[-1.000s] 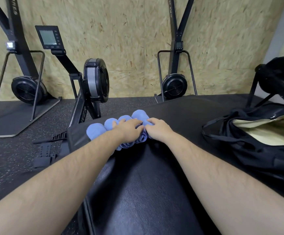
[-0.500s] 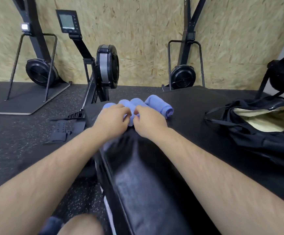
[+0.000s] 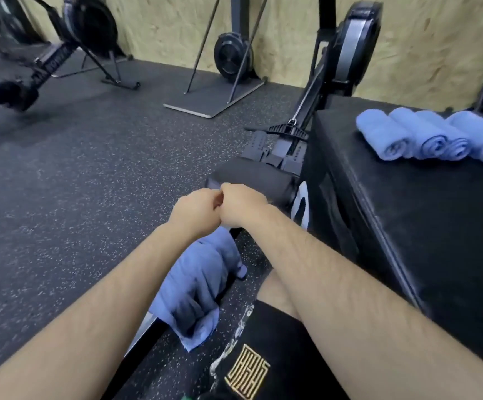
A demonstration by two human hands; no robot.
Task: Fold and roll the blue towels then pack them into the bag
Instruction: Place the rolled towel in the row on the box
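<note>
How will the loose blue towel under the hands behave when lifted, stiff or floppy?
Probably floppy: the loose towel hangs in soft folds below the left hand and right hand, which seem to pinch its top edge. Likely light, as it crumples rather than pulling taut. The rolled towels on the black box hold their shape, so it should stay rolled.

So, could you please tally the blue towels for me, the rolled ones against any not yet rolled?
Rolled blue towels, side by side on the black box: 4
Unrolled blue towel, hanging from the left hand and right hand: 1
Total: 5
</note>
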